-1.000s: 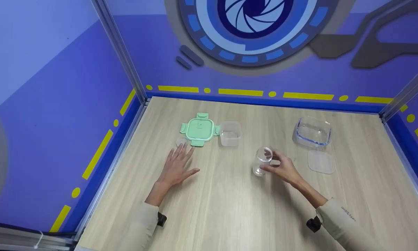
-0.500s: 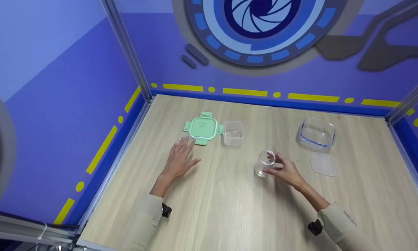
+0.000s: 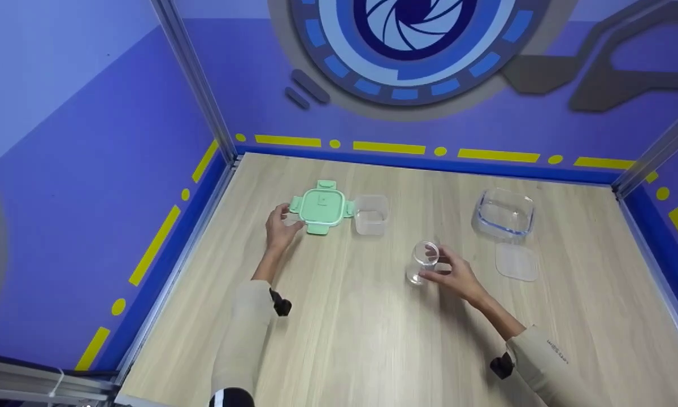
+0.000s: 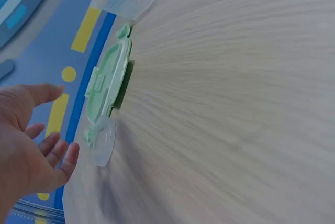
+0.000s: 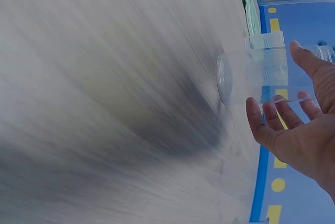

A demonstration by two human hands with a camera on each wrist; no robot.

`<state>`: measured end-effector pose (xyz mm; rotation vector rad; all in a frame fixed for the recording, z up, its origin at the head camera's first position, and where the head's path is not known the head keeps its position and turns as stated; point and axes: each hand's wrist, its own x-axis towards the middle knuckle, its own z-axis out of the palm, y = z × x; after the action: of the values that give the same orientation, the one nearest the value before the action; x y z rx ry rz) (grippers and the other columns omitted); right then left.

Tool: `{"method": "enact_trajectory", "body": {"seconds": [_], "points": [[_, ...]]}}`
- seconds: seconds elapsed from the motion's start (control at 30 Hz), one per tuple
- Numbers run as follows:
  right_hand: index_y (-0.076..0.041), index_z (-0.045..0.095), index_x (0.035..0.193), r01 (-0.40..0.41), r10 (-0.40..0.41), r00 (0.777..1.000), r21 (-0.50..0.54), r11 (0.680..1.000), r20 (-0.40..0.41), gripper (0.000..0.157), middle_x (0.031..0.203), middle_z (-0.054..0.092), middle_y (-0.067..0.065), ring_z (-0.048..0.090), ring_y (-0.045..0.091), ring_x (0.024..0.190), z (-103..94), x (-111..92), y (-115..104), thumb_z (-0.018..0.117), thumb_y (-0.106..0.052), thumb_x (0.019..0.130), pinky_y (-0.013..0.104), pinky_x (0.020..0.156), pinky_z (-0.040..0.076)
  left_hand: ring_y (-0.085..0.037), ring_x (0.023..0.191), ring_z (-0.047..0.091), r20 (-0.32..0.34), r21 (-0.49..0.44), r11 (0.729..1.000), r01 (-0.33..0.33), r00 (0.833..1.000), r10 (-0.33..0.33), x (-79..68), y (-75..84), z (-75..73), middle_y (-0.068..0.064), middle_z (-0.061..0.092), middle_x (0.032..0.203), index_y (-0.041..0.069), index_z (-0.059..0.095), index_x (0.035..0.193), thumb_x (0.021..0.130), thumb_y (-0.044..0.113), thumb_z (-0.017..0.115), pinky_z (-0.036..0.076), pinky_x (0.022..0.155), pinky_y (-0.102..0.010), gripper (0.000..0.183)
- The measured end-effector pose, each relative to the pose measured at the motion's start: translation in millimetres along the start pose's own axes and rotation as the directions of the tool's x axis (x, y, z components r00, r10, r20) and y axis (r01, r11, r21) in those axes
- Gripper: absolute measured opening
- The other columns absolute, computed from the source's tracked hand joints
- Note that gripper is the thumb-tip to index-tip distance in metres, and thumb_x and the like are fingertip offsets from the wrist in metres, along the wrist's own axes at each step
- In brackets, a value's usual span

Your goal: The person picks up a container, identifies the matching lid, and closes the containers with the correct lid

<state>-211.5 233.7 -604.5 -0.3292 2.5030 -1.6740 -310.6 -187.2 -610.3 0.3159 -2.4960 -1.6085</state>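
My right hand [image 3: 456, 276] holds a clear cylindrical jar [image 3: 422, 270] that stands upright on the table, thumb on one side and fingers on the other. In the right wrist view the jar [image 5: 246, 77] lies within the curve of that hand [image 5: 309, 124]. My left hand [image 3: 281, 230] is over a small round clear lid [image 3: 292, 219] beside a green snap-on lid [image 3: 322, 207]. Seen from the left wrist, the hand [image 4: 34, 140] has its thumb and fingers spread apart, and the round lid [image 4: 104, 143] shows beyond the fingertips, not gripped.
Right of the green lid stands a translucent square container [image 3: 371, 216]. A glass box [image 3: 504, 215] is at the back right, with a frosted square lid [image 3: 517, 262] in front of it. Blue-purple walls [image 3: 395, 127] border the wooden table [image 3: 361, 333].
My left hand has moved forward and slightly left; its outstretched fingers have bent, with thumb and forefinger now on either side of the round lid. The right hand stays on the jar.
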Motion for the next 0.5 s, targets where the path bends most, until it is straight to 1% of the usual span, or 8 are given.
{"method": "enact_trajectory", "body": {"seconds": [0.1,0.17,0.23,0.33,0.43,0.5], "points": [[0.002,0.054,0.139,-0.003,0.003,1.0,-0.011,1.0,-0.021,0.063,0.133,0.063,0.025,0.061,0.037,0.123,-1.2,1.0,0.5,0.083,-0.011,0.085,0.045,0.1,0.057,-0.036,0.131,0.048,-0.011,0.084,0.996,0.041,0.999,-0.041,8.9,-1.8,6.1,-0.024,0.051,0.141,0.0,0.046,0.147,0.087,0.007,0.076,0.043,0.11,-0.047,0.067],[0.001,0.054,0.139,-0.006,0.005,0.999,-0.015,1.0,-0.031,0.063,0.133,0.063,0.025,0.061,0.036,0.123,-1.8,0.5,1.2,0.083,-0.012,0.085,0.046,0.1,0.056,-0.035,0.133,0.048,-0.01,0.137,0.989,0.062,0.998,-0.061,11.2,-5.0,10.7,-0.022,0.05,0.14,0.001,0.046,0.147,0.086,0.01,0.076,0.044,0.11,-0.047,0.069],[0.0,0.055,0.139,-0.009,0.008,0.999,-0.009,1.0,-0.038,0.063,0.133,0.063,0.024,0.061,0.037,0.123,-1.7,-0.5,2.4,0.084,-0.012,0.085,0.048,0.101,0.056,-0.036,0.133,0.048,-0.019,0.191,0.98,0.059,0.998,-0.057,11.3,-9.2,14.3,-0.022,0.052,0.139,0.002,0.047,0.147,0.083,0.01,0.078,0.043,0.11,-0.048,0.071],[0.001,0.055,0.139,-0.006,0.006,1.0,0.014,1.0,-0.03,0.063,0.132,0.064,0.024,0.061,0.038,0.123,0.2,-1.8,3.2,0.083,-0.011,0.084,0.05,0.102,0.055,-0.036,0.132,0.047,-0.057,0.279,0.958,0.062,0.997,-0.048,8.9,-15.7,17.7,-0.021,0.053,0.138,0.003,0.051,0.145,0.081,0.012,0.08,0.041,0.11,-0.05,0.071],[0.002,0.054,0.139,0.005,-0.004,1.0,0.039,0.999,-0.029,0.063,0.13,0.064,0.024,0.06,0.039,0.122,2.9,-1.6,3.2,0.083,-0.009,0.084,0.053,0.102,0.054,-0.037,0.132,0.046,-0.099,0.35,0.934,0.077,0.994,-0.045,5.4,-19.1,16.9,-0.021,0.053,0.14,0.004,0.052,0.144,0.081,0.016,0.081,0.039,0.11,-0.053,0.07],[0.003,0.054,0.14,0.014,-0.013,0.999,0.049,0.999,-0.031,0.063,0.13,0.064,0.025,0.06,0.04,0.121,4.2,-1.1,2.1,0.082,-0.008,0.085,0.054,0.101,0.054,-0.038,0.133,0.045,-0.114,0.369,0.925,0.093,0.992,-0.054,3.5,-19.7,14.9,-0.022,0.052,0.141,0.003,0.052,0.144,0.082,0.018,0.079,0.038,0.111,-0.054,0.069]]}}
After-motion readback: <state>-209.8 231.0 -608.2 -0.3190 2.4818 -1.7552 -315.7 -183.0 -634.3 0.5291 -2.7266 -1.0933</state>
